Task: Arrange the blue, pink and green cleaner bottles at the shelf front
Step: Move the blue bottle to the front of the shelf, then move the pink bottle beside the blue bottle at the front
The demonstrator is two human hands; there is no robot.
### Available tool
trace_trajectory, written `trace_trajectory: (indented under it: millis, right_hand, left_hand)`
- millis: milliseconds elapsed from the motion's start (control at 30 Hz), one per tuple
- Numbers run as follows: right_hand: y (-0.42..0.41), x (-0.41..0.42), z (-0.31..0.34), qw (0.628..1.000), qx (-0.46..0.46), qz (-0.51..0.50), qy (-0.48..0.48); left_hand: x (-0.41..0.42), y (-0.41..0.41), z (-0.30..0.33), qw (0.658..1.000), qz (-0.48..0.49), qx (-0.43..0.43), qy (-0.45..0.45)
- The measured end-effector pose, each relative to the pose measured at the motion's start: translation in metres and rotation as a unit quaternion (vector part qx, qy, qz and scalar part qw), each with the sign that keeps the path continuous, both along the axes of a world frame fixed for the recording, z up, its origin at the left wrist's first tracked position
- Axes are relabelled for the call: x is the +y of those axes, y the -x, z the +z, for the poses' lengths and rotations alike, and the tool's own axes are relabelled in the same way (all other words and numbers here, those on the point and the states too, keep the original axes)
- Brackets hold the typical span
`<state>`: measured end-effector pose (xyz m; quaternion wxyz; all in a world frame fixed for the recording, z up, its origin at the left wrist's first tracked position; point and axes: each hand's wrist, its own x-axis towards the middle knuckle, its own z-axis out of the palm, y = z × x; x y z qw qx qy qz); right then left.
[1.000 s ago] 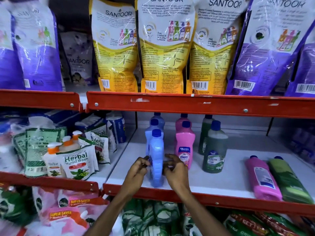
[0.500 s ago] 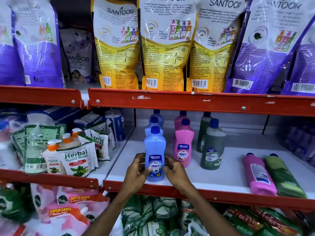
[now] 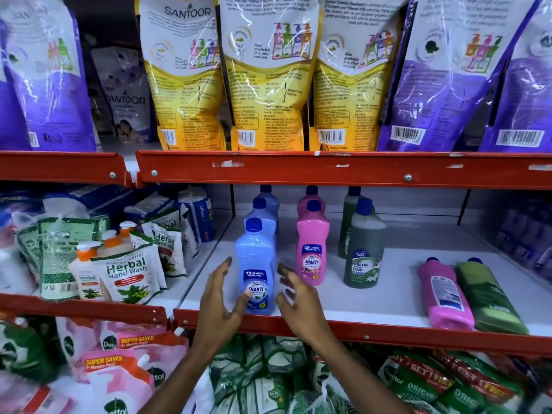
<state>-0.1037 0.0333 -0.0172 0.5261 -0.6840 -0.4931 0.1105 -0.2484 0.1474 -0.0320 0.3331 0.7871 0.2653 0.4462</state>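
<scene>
While both hands are spread open and hold nothing, the front blue bottle (image 3: pixel 255 273) stands upright at the front edge of the white shelf (image 3: pixel 373 297), label forward. Left hand (image 3: pixel 219 297) sits just left of it, thumb tip on the label; right hand (image 3: pixel 298 300) just right, fingers (image 3: pixel 285 271) apart from the bottle. Front pink bottle (image 3: pixel 312 249) and front green bottle (image 3: pixel 364 252) stand further back. Lying pink bottle (image 3: pixel 445 294) and lying green bottle (image 3: pixel 490 297) rest flat at right.

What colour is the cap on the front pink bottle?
Dark blue, seen in the head view: the front pink bottle has a blue cap.
</scene>
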Motion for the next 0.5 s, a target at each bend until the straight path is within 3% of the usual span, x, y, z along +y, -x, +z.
trace_trajectory:
  millis: [100,167,233,333,500]
  right_hand:
    - [-0.015,-0.031,0.004,0.977,-0.18,-0.111,-0.02]
    - [-0.034,-0.055,0.008,0.941,-0.291,-0.174,-0.003]
    - [-0.06,-0.082,0.011,0.899,-0.378,-0.22,0.033]
    - [-0.099,-0.121,0.012,0.864,-0.409,-0.282,0.079]
    - [-0.153,-0.183,0.002,0.844,-0.365,-0.332,0.209]
  left_hand:
    - [-0.03,-0.004,0.009,0.972,0.097,-0.06,-0.207]
    - [-0.053,-0.023,0.015,0.943,0.078,-0.03,-0.321]
    - [-0.078,-0.053,0.019,0.927,0.03,0.028,-0.372]
    - [-0.11,-0.099,0.016,0.93,-0.028,0.11,-0.349]
    - [-0.145,-0.177,0.003,0.938,-0.137,0.22,-0.23]
